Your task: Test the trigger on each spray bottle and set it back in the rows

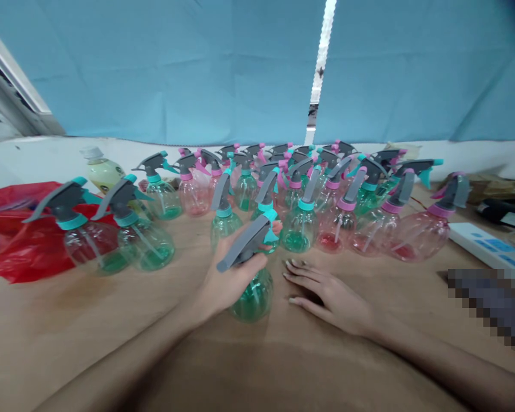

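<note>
My left hand (227,280) is wrapped around a green spray bottle (253,297) with a grey trigger head and teal collar, which stands on the brown table (68,332) in front of me. My right hand (326,292) lies flat on the table just right of that bottle, fingers stretched out and holding nothing. Behind them stand several more spray bottles, green ones with teal collars (298,229) and pink ones with pink collars (416,229).
A red plastic bag (21,240) lies at the left edge. A yellowish drink bottle (100,171) stands behind the left bottles. A white box (480,243) and dark items sit at the right. A blue curtain (197,68) hangs behind.
</note>
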